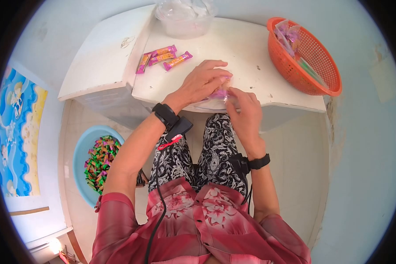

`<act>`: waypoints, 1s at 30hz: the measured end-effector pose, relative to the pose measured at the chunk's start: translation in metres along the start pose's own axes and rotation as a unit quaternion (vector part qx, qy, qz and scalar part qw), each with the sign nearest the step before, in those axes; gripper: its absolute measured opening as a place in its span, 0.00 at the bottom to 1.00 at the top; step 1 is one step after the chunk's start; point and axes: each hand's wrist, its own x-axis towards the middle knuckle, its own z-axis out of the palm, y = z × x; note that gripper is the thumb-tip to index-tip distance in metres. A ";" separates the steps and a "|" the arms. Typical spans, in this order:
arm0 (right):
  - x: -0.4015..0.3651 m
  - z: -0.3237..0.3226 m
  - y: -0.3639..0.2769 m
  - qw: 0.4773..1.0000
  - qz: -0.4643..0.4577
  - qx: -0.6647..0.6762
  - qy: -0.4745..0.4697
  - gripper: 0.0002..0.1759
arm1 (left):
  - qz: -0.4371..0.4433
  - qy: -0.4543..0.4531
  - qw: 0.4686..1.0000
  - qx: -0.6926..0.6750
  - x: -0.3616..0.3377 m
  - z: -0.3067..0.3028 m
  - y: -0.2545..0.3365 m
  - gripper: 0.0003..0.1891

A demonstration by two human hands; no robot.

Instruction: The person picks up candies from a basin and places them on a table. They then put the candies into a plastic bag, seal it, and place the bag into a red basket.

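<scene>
At the table's front edge, a small clear plastic bag point(223, 90) with a purple-and-orange wrapped snack in it lies under my fingers. My left hand point(202, 83) is closed over its upper side, fingers bent around it. On the other side, my right hand point(247, 109) pinches the bag's near right edge between thumb and fingers. Several purple-and-orange wrapped snack bars point(163, 57) lie loose on the table, beyond my left hand. The bag's exact contents are partly hidden by my fingers.
An orange plastic basket point(279, 59) with filled bags stands at the table's right. A clear plastic tub point(185, 26) sits at the back. Left on the floor, a blue basin point(80, 163) holds many small wrapped pieces. The white table point(244, 42) has a curved front edge.
</scene>
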 end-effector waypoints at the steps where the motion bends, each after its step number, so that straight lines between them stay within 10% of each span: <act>1: -0.002 -0.001 -0.001 1.000 0.007 0.019 0.005 0.22 | 0.011 -0.003 1.000 0.006 0.000 0.000 0.002 0.15; 30: 0.009 0.011 0.009 0.999 0.002 -0.021 0.027 0.11 | 0.057 -0.058 0.994 0.070 0.002 0.002 0.006 0.14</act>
